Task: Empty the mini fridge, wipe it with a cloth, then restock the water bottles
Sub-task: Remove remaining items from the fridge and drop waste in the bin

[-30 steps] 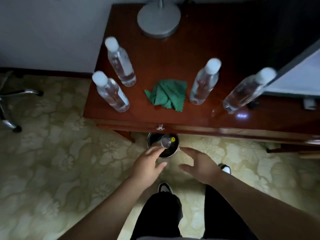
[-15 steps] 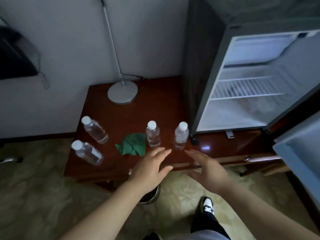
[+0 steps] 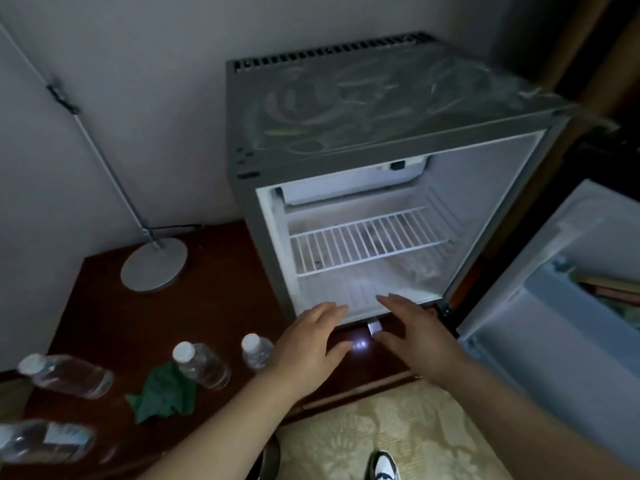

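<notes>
A shoe (image 3: 384,465) is standing on the patterned carpet (image 3: 398,424) at the bottom edge of the view. Both forearms are reaching forward over the front edge of the counter (image 3: 214,306).

The left hand (image 3: 308,344) is hovering palm down with its fingers straight and slightly spread, holding nothing. Its fingertips are pointing at the lower left corner of the mini fridge (image 3: 346,109) opening. The right hand (image 3: 412,337) is hovering just beside it (fingers extended, thumb out, nothing gripped). Its fingertips are overlapping the bottom sill of the fridge in this view; contact cannot be confirmed.

Four water bottles are sitting on the counter to the left of the hands, outside the fridge:
- The nearest bottle (image 3: 45,441) is appearing blurred at the lower left corner.
- The second bottle (image 3: 69,375) is sitting just beyond it.
- The third bottle (image 3: 204,367) is sitting just beside the green cloth (image 3: 161,393), which is lying crumpled between the second and third bottles.
- The fourth bottle (image 3: 256,351) is sitting just left of the left hand.

The mini fridge is occupying the right part of the counter, with its door (image 3: 554,323) standing open to the right. A wire shelf (image 3: 367,244) is spanning the white interior. A round lamp base (image 3: 154,265) is resting at the far left of the counter, its pole leaning up along the wall
</notes>
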The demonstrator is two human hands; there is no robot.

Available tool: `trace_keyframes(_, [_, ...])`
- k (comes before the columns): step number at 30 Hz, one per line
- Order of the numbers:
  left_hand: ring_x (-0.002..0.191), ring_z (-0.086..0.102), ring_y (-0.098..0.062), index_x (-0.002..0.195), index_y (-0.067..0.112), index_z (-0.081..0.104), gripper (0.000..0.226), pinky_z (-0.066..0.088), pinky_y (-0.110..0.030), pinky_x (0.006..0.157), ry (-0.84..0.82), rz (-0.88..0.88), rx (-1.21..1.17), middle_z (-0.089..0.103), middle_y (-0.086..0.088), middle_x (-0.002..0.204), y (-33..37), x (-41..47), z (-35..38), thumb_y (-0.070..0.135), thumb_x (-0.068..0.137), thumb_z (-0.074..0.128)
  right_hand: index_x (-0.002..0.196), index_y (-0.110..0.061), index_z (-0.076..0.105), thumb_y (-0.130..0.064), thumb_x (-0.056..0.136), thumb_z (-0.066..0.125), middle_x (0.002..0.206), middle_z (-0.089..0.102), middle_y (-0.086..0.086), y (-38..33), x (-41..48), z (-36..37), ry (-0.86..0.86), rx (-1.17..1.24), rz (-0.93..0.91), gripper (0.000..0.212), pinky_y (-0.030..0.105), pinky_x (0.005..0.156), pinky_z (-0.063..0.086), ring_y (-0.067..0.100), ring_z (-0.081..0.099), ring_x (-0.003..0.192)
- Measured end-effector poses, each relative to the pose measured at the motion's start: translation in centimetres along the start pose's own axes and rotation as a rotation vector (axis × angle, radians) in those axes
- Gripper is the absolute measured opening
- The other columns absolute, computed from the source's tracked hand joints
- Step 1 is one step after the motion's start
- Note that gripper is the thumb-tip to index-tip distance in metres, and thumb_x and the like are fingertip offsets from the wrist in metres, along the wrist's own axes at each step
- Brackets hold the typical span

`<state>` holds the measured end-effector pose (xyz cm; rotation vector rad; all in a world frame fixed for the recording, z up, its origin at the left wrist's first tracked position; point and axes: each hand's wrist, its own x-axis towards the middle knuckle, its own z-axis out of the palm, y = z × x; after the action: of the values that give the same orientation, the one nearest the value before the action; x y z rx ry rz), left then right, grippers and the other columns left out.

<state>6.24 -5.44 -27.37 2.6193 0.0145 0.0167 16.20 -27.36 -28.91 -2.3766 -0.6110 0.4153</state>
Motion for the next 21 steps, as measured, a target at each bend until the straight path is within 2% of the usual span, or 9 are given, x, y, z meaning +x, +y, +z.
trace_keyframes(3, [0.146,0.029,-0.009,0.155,0.031,0.032,0.064,0.022,-0.020,0.116,-0.011,-0.005,-0.012,0.033,0.008,0.159,1.1,2.2,1.2,0.050,0.098,0.054,0.151,-0.039,0.039,-0.045,0.091,0.070,0.165,0.022,-0.007,1.6,1.3,-1.3,0.048,-0.024,0.027,0.069,0.018,0.112,0.022,0.010,0.026,0.148])
trace_keyframes(6, [0.144,0.032,-0.008,0.155,0.031,0.035,0.064,0.027,-0.025,0.119,-0.012,-0.021,-0.047,0.036,0.008,0.157,2.0,4.0,2.1,0.051,0.098,0.056,0.151,-0.035,0.041,-0.043,0.090,0.070,0.167,0.015,-0.003,3.0,2.5,-2.2,0.101,-0.007,0.058,0.068,0.025,0.114,0.025,0.015,0.024,0.150])
trace_keyframes(8, [0.144,0.031,-0.007,0.154,0.032,0.035,0.063,0.029,-0.027,0.119,-0.007,-0.034,-0.058,0.037,0.010,0.157,2.4,4.9,2.5,0.050,0.098,0.056,0.151,-0.035,0.041,-0.044,0.091,0.070,0.168,0.009,-0.002,3.8,3.0,-2.4,0.127,-0.006,0.072,0.067,0.035,0.120,0.028,0.020,0.021,0.152])
trace_keyframes(10, [0.144,0.031,-0.007,0.154,0.032,0.036,0.062,0.027,-0.025,0.119,-0.003,-0.044,-0.062,0.036,0.011,0.157,2.6,5.5,2.8,0.049,0.098,0.057,0.150,-0.035,0.041,-0.045,0.090,0.070,0.168,0.005,-0.001,4.5,3.5,-2.5,0.162,-0.013,0.081,0.067,0.045,0.119,0.032,0.024,0.021,0.152])
trace_keyframes(15, [0.141,0.037,-0.008,0.152,0.029,0.040,0.061,0.022,-0.015,0.113,0.018,-0.048,-0.059,0.041,0.009,0.153,3.2,6.6,3.2,0.045,0.097,0.061,0.151,-0.033,0.039,-0.042,0.091,0.070,0.168,-0.008,-0.002,4.9,4.7,-2.2,0.172,0.008,0.122,0.068,0.045,0.119,0.032,0.028,0.015,0.153])
trace_keyframes(21, [0.142,0.035,-0.007,0.153,0.030,0.038,0.062,0.030,-0.026,0.118,0.016,-0.064,-0.070,0.039,0.010,0.155,3.1,6.7,3.1,0.047,0.098,0.059,0.151,-0.030,0.040,-0.037,0.092,0.070,0.168,-0.008,0.001,4.9,6.6,-1.8,0.158,0.003,0.167,0.067,0.044,0.115,0.038,0.032,0.021,0.150])
